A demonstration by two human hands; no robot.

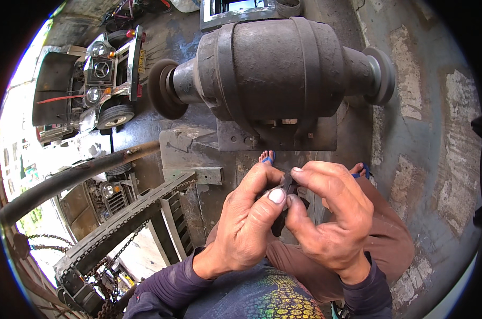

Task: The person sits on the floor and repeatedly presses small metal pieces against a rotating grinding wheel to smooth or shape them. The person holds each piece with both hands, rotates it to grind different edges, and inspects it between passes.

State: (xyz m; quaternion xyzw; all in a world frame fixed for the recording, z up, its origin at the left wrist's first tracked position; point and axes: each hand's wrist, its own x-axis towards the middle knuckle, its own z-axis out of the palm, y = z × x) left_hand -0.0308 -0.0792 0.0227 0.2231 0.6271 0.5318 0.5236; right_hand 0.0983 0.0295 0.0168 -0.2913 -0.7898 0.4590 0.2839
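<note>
Left hand (245, 226) and right hand (334, 218) have fingers (323, 182) clamped on a dark piece (289, 185) mid-frame; a grinder (267, 72) stands upper centre.

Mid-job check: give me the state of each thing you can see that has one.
Left hand: thumb and finger pinching the piece
Right hand: fingers curled, pinching the piece too
Small dark piece: held, clear of both wheels
Grinder: strapped down by two bands
Left wheel, right wheel: fitted; spinning or stopped, can't tell
Blue sandals: worn
</note>
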